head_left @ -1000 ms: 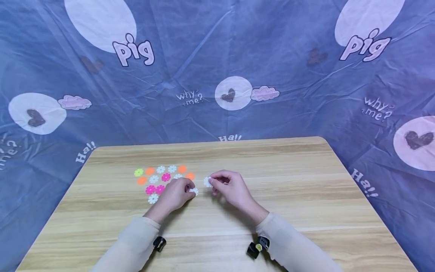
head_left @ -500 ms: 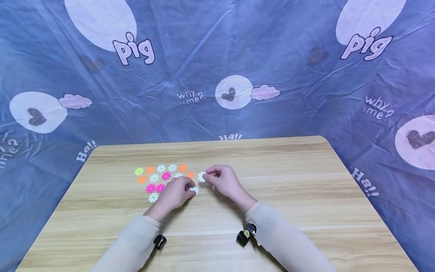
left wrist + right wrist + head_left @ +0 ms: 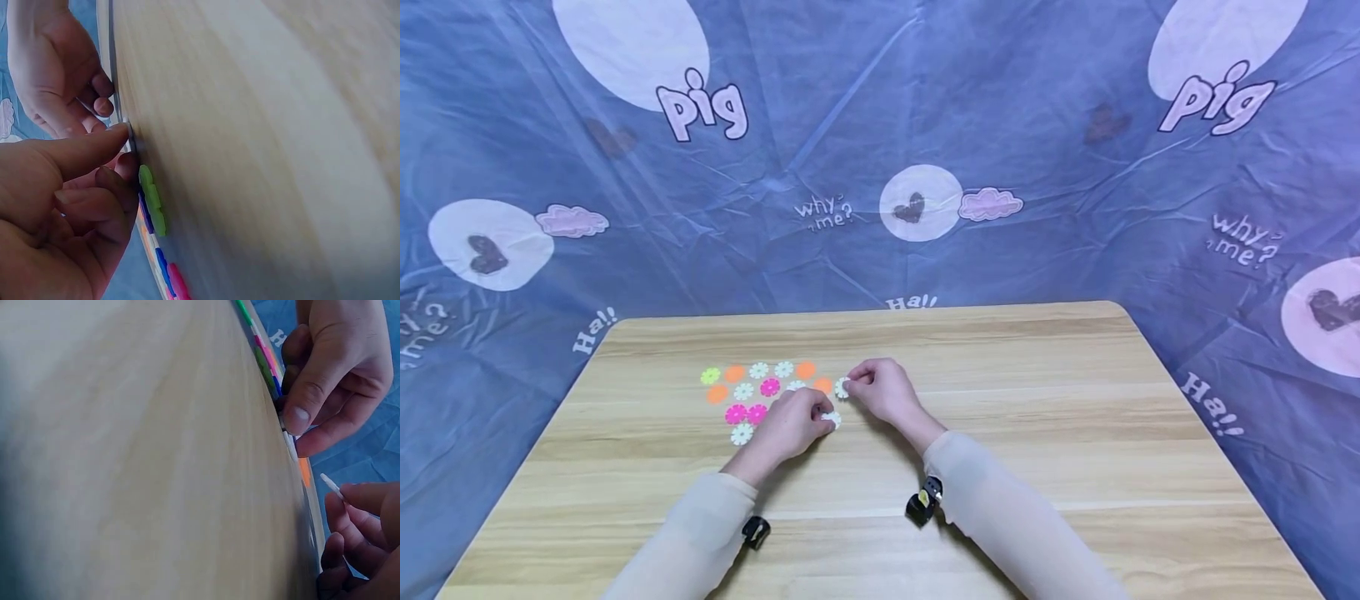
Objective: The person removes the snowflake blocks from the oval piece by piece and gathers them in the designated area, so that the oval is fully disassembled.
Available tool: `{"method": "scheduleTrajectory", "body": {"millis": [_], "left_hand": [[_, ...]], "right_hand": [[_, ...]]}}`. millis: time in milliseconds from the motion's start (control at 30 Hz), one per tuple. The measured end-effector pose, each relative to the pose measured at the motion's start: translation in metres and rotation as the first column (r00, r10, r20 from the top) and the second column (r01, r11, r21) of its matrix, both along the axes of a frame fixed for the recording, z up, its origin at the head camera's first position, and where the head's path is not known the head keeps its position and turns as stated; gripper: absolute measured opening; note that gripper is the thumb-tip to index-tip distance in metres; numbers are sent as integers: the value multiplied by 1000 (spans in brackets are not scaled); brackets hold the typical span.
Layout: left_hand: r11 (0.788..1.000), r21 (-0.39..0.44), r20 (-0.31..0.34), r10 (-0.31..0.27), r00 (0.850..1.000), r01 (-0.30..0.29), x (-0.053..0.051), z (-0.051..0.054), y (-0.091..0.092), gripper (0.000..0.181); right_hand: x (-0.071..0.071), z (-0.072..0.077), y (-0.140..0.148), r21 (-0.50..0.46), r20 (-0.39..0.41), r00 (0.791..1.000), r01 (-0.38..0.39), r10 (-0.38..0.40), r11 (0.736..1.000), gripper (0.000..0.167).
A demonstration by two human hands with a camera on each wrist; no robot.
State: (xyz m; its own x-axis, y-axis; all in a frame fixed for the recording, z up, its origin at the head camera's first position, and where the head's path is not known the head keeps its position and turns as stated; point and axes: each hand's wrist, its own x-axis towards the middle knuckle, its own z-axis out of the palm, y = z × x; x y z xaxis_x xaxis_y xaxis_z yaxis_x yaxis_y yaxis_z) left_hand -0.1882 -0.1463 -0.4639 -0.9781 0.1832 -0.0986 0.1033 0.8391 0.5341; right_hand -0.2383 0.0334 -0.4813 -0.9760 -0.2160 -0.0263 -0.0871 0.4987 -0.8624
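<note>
My left hand (image 3: pixel 787 423) pinches a white notched disc (image 3: pixel 832 420) by its edge, low at the table. Beyond it to the right, my right hand (image 3: pixel 886 388) holds a second white notched disc (image 3: pixel 842 387) between thumb and fingers. In the right wrist view this white disc (image 3: pixel 331 486) is tilted and off the tabletop. Just left of it lies an orange disc (image 3: pixel 823 385). A green disc (image 3: pixel 152 200) sits close beside my left fingers in the left wrist view; my left hand hides it in the head view.
Several flat discs lie grouped on the wooden table (image 3: pixel 1037 400): a pink disc (image 3: pixel 736 414), a white disc (image 3: pixel 742 433), a yellow-green disc (image 3: pixel 711 376) and orange ones. A printed blue cloth (image 3: pixel 820 275) hangs behind the table. Black devices sit at both wrists.
My right hand has moved left and slightly away from me, bringing its white disc beside the orange one. The left hand keeps its place and its pinch.
</note>
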Motion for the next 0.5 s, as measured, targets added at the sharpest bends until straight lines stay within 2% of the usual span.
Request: {"method": "scheduleTrajectory", "body": {"millis": [333,500], "left_hand": [[996,78,19,33,999,-35,-1,-1,-4,17],[996,79,26,38,999,-40,-1,-2,-4,17]], "right_hand": [[-5,-4,-7,136,-54,999,6,2,991,12],[-5,-5,-8,172,-93,996,19,-3,985,11]]}}
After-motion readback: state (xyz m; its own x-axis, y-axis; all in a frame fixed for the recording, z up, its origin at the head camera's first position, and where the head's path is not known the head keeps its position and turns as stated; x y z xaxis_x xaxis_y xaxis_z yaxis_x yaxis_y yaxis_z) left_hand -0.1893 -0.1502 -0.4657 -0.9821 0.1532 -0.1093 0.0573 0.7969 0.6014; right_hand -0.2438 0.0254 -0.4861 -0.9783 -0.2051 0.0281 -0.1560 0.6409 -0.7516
